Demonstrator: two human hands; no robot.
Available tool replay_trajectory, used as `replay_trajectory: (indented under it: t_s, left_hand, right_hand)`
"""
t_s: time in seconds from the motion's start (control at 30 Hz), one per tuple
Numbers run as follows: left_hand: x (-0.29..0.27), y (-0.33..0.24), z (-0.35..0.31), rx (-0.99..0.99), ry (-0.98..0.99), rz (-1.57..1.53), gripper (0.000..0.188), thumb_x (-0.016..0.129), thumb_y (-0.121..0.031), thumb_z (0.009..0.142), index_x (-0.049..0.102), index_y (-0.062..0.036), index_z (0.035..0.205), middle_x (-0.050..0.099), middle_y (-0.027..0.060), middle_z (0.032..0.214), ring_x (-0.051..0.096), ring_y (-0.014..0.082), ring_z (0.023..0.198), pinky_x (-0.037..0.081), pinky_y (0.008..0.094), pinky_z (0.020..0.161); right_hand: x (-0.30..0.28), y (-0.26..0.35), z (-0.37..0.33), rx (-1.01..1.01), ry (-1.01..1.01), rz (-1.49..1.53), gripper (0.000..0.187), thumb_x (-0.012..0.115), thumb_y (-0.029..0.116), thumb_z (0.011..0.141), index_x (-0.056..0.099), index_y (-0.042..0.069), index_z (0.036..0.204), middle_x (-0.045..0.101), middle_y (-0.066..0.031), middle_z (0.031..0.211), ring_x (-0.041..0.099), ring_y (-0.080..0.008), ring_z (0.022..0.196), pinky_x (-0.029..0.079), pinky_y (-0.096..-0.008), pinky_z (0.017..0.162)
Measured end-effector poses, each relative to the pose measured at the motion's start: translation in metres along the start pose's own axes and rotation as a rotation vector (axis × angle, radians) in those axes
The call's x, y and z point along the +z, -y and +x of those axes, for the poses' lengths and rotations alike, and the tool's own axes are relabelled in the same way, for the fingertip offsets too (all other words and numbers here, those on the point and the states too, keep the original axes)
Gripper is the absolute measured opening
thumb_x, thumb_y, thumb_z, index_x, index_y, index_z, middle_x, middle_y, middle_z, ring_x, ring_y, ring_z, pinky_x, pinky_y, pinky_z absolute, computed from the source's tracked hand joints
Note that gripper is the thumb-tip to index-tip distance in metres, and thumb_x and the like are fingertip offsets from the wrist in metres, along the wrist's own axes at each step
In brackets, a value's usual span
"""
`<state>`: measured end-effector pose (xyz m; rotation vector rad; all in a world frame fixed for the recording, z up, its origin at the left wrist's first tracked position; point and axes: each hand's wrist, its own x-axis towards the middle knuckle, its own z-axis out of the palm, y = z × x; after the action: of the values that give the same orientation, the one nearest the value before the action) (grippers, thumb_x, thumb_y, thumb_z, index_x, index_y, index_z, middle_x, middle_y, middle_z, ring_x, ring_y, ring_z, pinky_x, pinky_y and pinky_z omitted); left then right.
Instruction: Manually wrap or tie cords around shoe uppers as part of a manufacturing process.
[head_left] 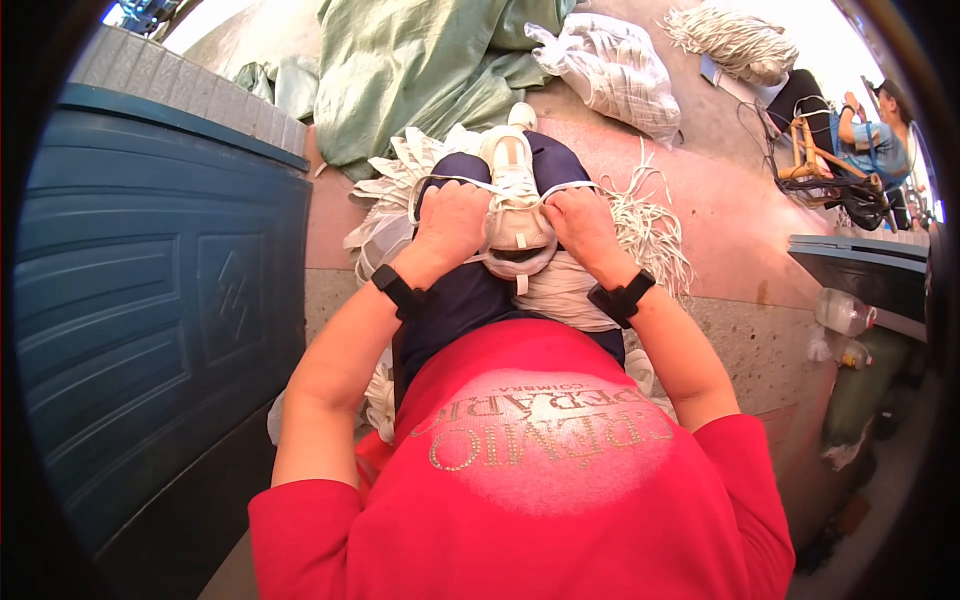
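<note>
- Red shirt (650, 540) of the person, filling the lower middle of the frame.
- Blue panelled door (110, 230), left side, closing off that flank.
- Green sheet (400, 90), heaped at top centre, standing in the way ahead.
- See-through plastic sack (615, 75) with whitish contents, upper right of centre.
- Another person (868, 145), far upper right, well apart from the work.
- Fanned pile of white pieces (378, 205), kind unclear, left of centre.
- Loose white strands (645, 225), right of centre.
- Whitish shoe (517, 222), mid-frame, hiding part of the dark trousers (460, 295).
- Left hand (455, 215), curled tight around the white lace (447, 179); right hand (583, 218), likewise gripping it, on the shoe's other side.
- Plastic bottle (845, 312), right edge.
- That lace, thinnest, spread out to both sides of the shoe.
</note>
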<state>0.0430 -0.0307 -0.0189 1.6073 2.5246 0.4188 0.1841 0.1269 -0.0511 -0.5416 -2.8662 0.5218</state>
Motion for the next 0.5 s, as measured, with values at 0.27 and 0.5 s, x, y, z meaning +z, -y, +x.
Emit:
replay_trajectory:
  t_s: [0.27, 0.5]
  left_hand:
    - [-0.001, -0.003, 0.006, 0.006, 0.145, 0.047, 0.014, 0.050, -0.017, 0.079, 0.059, -0.0076, 0.073, 0.059, 0.0086, 0.074, 0.055, 0.0275, 0.077, 0.041, 0.0426, 0.065]
    - [-0.004, -0.030, -0.012, -0.174, -0.104, 0.091, 0.019, 0.057, -0.025, 0.076, 0.059, -0.0080, 0.069, 0.058, 0.0052, 0.069, 0.051, 0.0253, 0.079, 0.039, 0.0401, 0.066]
  right_hand:
    - [-0.001, -0.002, -0.002, 0.008, -0.023, 0.063, 0.014, 0.056, 0.026, 0.078, 0.063, 0.014, 0.076, 0.060, -0.0038, 0.076, 0.056, -0.0211, 0.081, 0.039, -0.0397, 0.073]
    - [-0.013, 0.011, -0.009, -0.024, -0.047, -0.025, 0.019, 0.056, 0.028, 0.079, 0.063, 0.010, 0.078, 0.058, -0.0063, 0.074, 0.054, -0.0237, 0.078, 0.039, -0.0390, 0.072]
